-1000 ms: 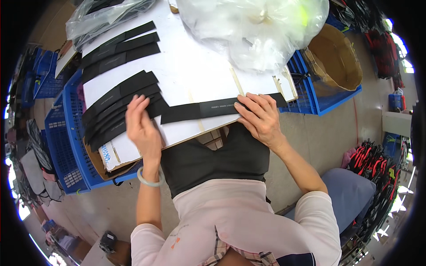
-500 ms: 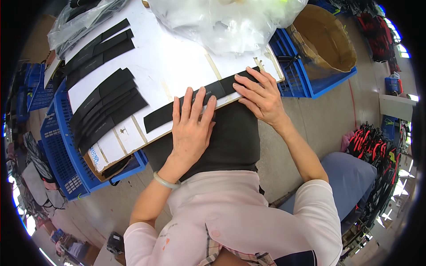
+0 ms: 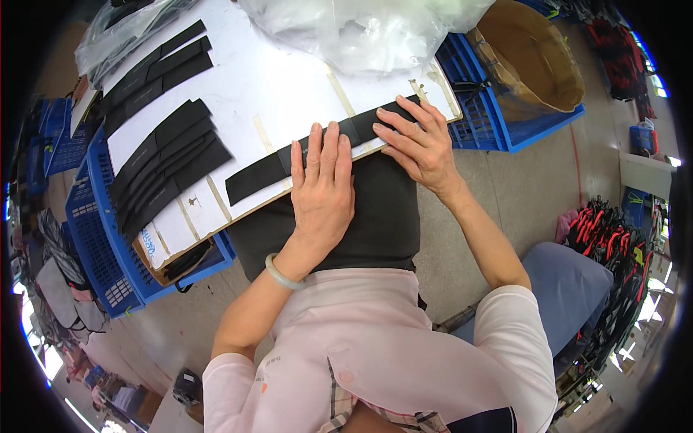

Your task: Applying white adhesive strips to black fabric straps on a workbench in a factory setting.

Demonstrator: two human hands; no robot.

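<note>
A long black fabric strip [image 3: 256,177] lies flat along the near edge of the white board [image 3: 238,86]. My left hand [image 3: 322,180] presses on its middle with fingers stretched out, covering part of a darker, shinier band there. My right hand [image 3: 422,148] rests on the strip's right end, fingers spread and laid flat. A row of overlapping black strips [image 3: 170,155] sits on the left of the board, and a second group of strips [image 3: 159,76] lies beyond it.
A clear plastic bag [image 3: 368,36] covers the board's far side, and another bag [image 3: 130,32] is at its far left. Blue crates [image 3: 108,238] stand to the left. On the right, a brown carton [image 3: 530,61] sits in a blue crate [image 3: 505,133].
My left hand has slid a little to the right along the strip, and its fingers are closer together. My right hand stays near the right end. The whole view has shifted slightly.
</note>
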